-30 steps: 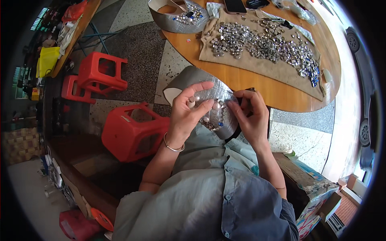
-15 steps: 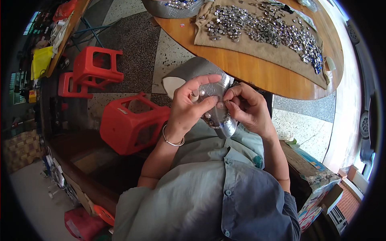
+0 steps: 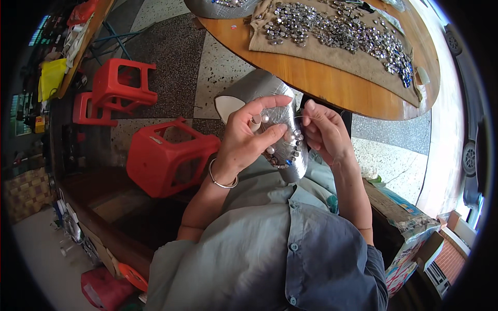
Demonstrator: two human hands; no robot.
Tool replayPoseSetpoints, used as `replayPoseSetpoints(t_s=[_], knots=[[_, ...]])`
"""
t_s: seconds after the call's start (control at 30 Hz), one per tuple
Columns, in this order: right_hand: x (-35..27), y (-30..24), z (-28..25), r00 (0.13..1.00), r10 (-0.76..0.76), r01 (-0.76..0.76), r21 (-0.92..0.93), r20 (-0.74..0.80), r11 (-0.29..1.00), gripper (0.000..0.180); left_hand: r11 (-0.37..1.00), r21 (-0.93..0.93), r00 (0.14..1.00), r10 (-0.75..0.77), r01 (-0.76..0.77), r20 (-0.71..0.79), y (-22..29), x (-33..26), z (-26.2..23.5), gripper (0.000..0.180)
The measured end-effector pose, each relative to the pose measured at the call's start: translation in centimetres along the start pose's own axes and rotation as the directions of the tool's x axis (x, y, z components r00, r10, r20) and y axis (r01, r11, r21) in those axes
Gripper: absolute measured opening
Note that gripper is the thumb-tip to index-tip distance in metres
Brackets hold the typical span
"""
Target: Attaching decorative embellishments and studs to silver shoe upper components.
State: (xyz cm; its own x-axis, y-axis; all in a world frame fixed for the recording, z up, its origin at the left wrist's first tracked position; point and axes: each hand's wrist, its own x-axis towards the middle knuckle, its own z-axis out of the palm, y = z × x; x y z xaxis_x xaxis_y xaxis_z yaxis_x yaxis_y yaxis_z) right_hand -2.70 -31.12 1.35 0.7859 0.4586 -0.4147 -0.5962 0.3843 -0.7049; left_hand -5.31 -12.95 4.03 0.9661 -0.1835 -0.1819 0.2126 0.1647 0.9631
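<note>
A silver, curved piece with a white-lined open end (image 3: pixel 259 84) lies over my lap, reaching up to the table edge. Sparkling stones and pearl-like beads (image 3: pixel 283 165) run in a curved row on its near part. My left hand (image 3: pixel 236 142) grips the piece from the left, its thumb pressed on the surface and its index finger stretched across. A pale band wraps one of its fingers, and a bangle circles the wrist. Just off the right side, my right hand (image 3: pixel 330 136) is closed in a pinch on a thin thread (image 3: pixel 300 116), hard to make out; a needle cannot be seen.
A wooden table (image 3: pixel 306 78) carries a tan cloth (image 3: pixel 280 47) heaped with clear and blue stones. Another silver piece with beads (image 3: pixel 220 11) lies at its far left. Red plastic stools (image 3: pixel 150 166) stand to my left, and a worn box (image 3: pixel 410 228) to my right.
My right hand has drawn away to the right from the silver piece, uncovering more of the stone row. The left hand keeps nearly the same place and grip.
</note>
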Motion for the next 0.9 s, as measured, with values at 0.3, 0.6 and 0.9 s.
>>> replayPoseSetpoints(t_s=[0.3, 0.6, 0.9], knots=[[-2.4, -1.8, -0.9, 0.953, -0.247, 0.290, -0.298, 0.174, 0.910, 0.029, 1.000, 0.007, 1.000, -0.018, 0.018, -0.015, -0.4, -0.2, -0.1, 0.037], [-1.1, -2.8, 0.7, 0.824, -0.566, 0.454, -0.634, 0.030, 0.626, 0.011, 0.998, -0.026, 0.996, -0.060, 0.062, 0.060, 0.0, -0.6, 0.3, 0.038], [-0.2, -4.2, -0.9, 0.584, -0.809, 0.517, -0.737, -0.068, 0.435, 0.011, 0.996, -0.021, 0.990, -0.083, 0.086, 0.116, 0.1, -1.1, 0.1, 0.038]])
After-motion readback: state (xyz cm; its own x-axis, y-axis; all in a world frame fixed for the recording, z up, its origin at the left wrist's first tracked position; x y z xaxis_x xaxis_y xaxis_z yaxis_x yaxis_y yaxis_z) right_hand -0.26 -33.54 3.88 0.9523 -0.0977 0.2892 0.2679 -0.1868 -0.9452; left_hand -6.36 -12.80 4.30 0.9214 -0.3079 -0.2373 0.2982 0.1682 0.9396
